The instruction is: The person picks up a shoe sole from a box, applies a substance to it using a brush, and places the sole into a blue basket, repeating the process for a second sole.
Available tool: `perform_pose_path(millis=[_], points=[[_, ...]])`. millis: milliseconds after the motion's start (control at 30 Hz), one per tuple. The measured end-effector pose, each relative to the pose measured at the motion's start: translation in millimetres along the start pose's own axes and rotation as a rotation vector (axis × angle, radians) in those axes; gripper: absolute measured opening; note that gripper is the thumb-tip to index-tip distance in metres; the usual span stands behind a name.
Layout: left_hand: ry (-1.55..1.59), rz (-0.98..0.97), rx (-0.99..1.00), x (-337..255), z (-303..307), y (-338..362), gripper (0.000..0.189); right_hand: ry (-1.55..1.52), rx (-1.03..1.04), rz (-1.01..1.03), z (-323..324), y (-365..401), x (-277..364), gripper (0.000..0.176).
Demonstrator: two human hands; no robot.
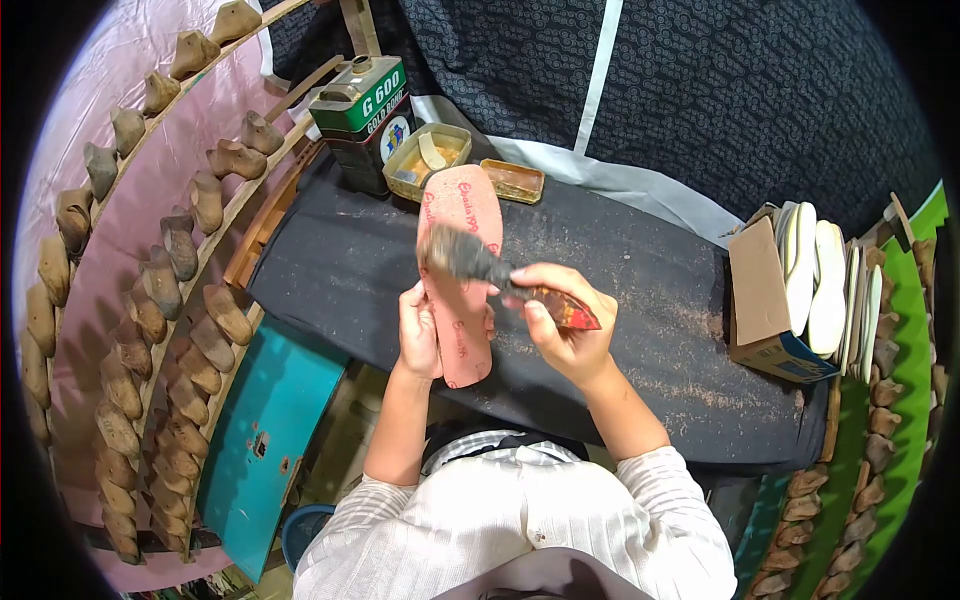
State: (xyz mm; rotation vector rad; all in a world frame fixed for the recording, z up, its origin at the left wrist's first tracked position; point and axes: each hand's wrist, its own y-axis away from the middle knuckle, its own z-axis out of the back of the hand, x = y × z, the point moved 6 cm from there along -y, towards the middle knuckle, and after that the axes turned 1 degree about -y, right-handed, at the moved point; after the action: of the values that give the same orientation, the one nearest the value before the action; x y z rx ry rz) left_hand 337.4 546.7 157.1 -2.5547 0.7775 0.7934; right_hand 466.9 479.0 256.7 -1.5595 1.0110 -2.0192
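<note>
At your far left, rows of wooden shoe lasts [150, 290] sit on a slanted rack against the pink wall. Nearer you, a teal panel [270, 420] leans beside the bench. At the far left corner of the black work surface [650, 300] stands a green and dark metal can [365, 120] marked G 600 Gold Bond, its cap on. Just right of it is a yellow tin [398, 180] holding yellowish adhesive with a pale strip lying in it. Next to that is a smaller rectangular tin [540, 185] with a brownish layer inside.

Your left hand [418, 335] is closed on the left edge of a pink insole [460, 290], holding it up over the bench's near left part, its long axis running away from you. Your right hand [565, 325] is wrapped around the red-stained handle of a brush [470, 257], whose dark bristles rest on the insole's upper half.

Sawdust-like grit lies scattered over the surface. At the right end, an open cardboard box [757, 285] holds white insoles [815, 275] standing on edge, with more lasts beyond.
</note>
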Motion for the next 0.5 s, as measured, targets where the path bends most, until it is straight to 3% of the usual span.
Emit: perform_pose_path(millis=[67,133,167,267,367,467,500], points=[[-0.020,-0.014,-0.030,1,-3,-1,0.058,0.087,0.018,0.065,-3,-6,1,0.015],[0.157,-0.042,0.032,0,-6,-3,0.058,0.096,0.066,0.076,-5,-5,5,0.015],[0.091,-0.009,-0.106,2,2,-3,0.058,0.104,0.116,0.086,-6,-5,7,0.015],[0.061,0.013,-0.089,2,8,-3,0.058,0.020,0.185,0.042,-5,0,2,0.018],[0.033,0.010,-0.082,1,4,-3,0.060,-0.030,0.016,0.022,1,-3,2,0.020],[0.009,0.019,-0.142,-4,-1,-4,0.061,0.054,-0.002,0.044,-2,-10,4,0.020],[0.069,0.019,-0.072,-5,-3,-4,0.061,0.062,0.085,0.104,-5,-9,2,0.017]])
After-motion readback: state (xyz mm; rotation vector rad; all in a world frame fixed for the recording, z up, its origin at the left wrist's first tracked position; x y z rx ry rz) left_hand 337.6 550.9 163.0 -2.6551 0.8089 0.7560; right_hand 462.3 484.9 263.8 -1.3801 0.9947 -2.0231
